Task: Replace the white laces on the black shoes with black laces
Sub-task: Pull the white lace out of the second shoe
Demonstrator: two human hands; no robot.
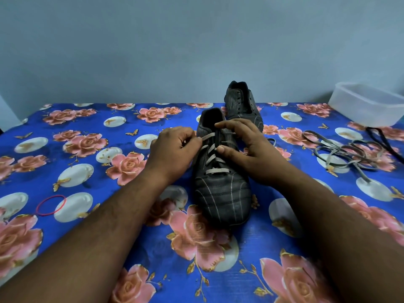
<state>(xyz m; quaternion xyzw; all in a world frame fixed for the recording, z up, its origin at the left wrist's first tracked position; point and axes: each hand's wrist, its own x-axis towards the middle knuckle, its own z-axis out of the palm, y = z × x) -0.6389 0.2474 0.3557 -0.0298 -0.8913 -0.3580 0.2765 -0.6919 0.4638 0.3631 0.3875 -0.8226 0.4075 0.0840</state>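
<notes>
White lace [207, 136] end pinched in your left hand [172, 149], drawn taut off the near shoe's [220, 189] top eyelet toward the counter's left edge. Right hand [244, 147] spread over the tongue, fingers resting on the crossings, bracing. Shoe's long axis runs toe-to-you, heel toward the far edge at mid-counter. Next pull likely goes leftward; left hand is nearer that end.

Dim, bluish, even light leaves only soft shadows, without glare, while wide-angle distortion bows the patterned surface [87, 248] at its edges and fine detail looks slightly soft throughout.
</notes>
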